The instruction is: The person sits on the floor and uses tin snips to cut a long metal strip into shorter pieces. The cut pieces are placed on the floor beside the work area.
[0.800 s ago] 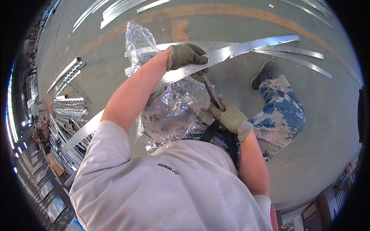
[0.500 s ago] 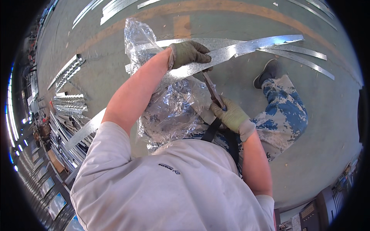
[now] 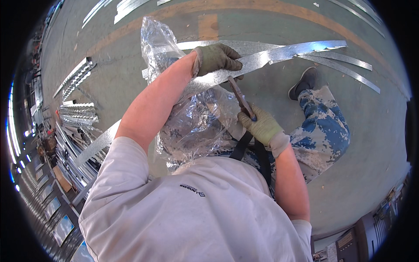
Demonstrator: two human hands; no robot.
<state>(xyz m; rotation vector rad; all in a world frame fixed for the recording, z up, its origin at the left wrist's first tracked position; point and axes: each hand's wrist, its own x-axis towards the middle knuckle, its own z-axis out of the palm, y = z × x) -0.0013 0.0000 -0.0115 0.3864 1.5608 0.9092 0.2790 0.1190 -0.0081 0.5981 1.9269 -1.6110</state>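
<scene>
Along the left side of the floor point(image 3: 366, 148), ridged metal pieces point(image 3: 78, 113) lie near a heap of long metal lengths point(image 3: 72, 150), and a flat band point(image 3: 99, 143) slants up from beside them to the person's left forearm point(image 3: 152, 100). That arm hides the join, but the band looks to be one piece with the shiny metal strip point(image 3: 251, 63) beyond. Crumpled clear plastic point(image 3: 196, 118) bulges below the forearm and shows again above it. Next comes the gloved left hand point(image 3: 217, 60), held narrow, its fingers bent over the strip and gripping it. Just below, a slim dark tool point(image 3: 240, 96) points up at the strip's lower edge; whether its tip touches the metal cannot be told. Its lower end sits in the gloved right hand point(image 3: 260, 125), which is closed around it. Farther right, the strip reaches out near other flat strips point(image 3: 342, 72), and below these are a dark shoe point(image 3: 304, 84) and a blue-and-pale patterned trouser leg point(image 3: 325, 122).
</scene>
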